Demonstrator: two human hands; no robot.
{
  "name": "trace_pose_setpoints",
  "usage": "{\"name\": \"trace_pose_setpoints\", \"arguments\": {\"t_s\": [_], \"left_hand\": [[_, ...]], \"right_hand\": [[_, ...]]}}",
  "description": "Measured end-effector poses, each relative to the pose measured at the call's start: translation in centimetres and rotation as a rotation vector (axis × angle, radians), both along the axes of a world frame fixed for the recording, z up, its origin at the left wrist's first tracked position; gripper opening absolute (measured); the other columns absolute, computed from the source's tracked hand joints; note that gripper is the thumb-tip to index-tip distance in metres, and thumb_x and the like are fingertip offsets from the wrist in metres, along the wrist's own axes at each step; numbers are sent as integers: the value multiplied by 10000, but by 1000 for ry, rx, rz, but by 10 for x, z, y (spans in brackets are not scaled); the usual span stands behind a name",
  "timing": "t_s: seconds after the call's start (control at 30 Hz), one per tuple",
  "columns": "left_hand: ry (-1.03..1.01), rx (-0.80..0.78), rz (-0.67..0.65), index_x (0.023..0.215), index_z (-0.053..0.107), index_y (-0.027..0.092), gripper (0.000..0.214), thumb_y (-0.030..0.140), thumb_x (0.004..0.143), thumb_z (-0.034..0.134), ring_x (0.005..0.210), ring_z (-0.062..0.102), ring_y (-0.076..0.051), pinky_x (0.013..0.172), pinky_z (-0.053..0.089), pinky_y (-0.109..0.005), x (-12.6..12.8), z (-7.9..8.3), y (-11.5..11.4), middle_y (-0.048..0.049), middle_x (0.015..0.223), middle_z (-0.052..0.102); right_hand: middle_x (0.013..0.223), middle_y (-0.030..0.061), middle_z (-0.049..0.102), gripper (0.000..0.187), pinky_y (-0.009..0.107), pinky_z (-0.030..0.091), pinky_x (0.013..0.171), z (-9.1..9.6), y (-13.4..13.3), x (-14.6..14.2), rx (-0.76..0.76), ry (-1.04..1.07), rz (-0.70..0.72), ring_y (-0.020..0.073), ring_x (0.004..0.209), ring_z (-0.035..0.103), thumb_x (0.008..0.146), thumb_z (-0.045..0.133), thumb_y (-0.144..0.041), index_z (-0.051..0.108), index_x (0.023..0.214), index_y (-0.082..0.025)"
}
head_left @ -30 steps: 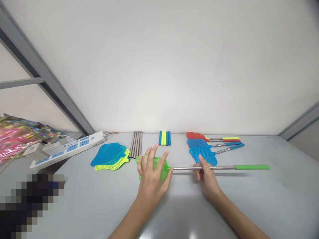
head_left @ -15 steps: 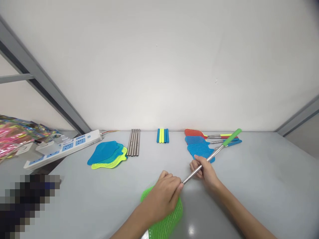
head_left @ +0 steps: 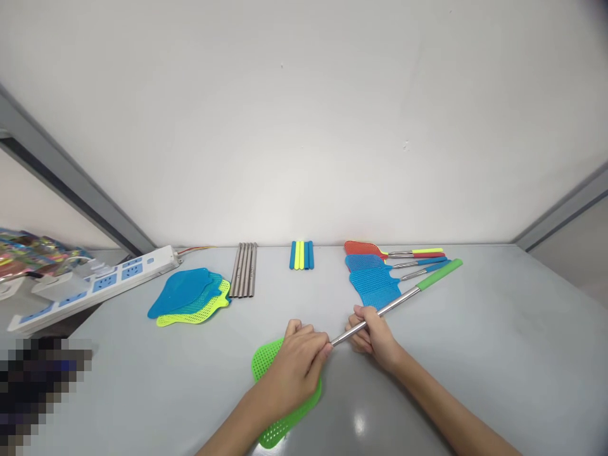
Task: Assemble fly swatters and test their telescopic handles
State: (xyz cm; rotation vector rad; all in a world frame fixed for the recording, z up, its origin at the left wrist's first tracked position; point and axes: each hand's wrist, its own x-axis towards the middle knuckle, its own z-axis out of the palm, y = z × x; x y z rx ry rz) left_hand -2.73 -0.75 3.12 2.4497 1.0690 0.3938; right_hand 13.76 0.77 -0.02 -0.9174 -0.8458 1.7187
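Note:
A green fly swatter lies across the grey table (head_left: pixel 498 354), its mesh head (head_left: pixel 266 367) near me and its green grip (head_left: pixel 439 274) pointing to the far right. My left hand (head_left: pixel 297 367) is closed on the neck of the green head, covering much of the mesh. My right hand (head_left: pixel 373 332) is closed around the steel telescopic rod (head_left: pixel 394 306) a little further along. The rod slants up off the table toward the grip.
Three finished swatters (head_left: pixel 375 269) in red and blue lie at the back right. Loose blue and yellow mesh heads (head_left: pixel 190 294), steel rods (head_left: pixel 244 277) and foam grips (head_left: pixel 301 254) sit along the back. A white power strip (head_left: pixel 95 285) lies at the left.
The green swatter has swung from lying sideways to head-near-me, grip far right. Since half a second ago the grip end has dropped lower and both hands shifted slightly left.

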Motion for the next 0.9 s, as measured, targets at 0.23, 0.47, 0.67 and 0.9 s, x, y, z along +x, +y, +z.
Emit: {"name": "trace_pose_setpoints", "arguments": {"t_s": [0.23,0.47,0.67,0.9], "left_hand": [[-24,-61,-4,590,259,175,266,223,849,227,567,306,-109,659,285,-291,0,2,1,34,554,310],[-66,-95,-7,588,291,179,263,220,842,240,575,313,-116,662,290,-304,1,1,-2,29,556,329],[-87,-95,1,585,305,181,259,217,836,256,571,323,-118,676,294,-315,1,-2,-2,28,552,342],[-33,-64,-6,604,354,179,274,246,845,243,591,349,-125,648,282,-308,5,-2,0,23,564,388]], "right_hand": [[277,-75,148,443,229,130,342,-4,-5,-6,40,-24,-19,52,266,169,745,345,-331,196,350,-198],[262,-63,180,465,232,157,348,1,-13,-12,76,-85,36,59,277,187,768,296,-358,216,338,-201],[282,-70,173,477,226,148,343,-1,-14,-16,99,-129,21,54,276,191,775,307,-403,222,352,-198],[268,-62,217,468,225,145,331,4,-4,-8,43,-73,103,58,260,224,781,312,-339,244,341,-195]]}}
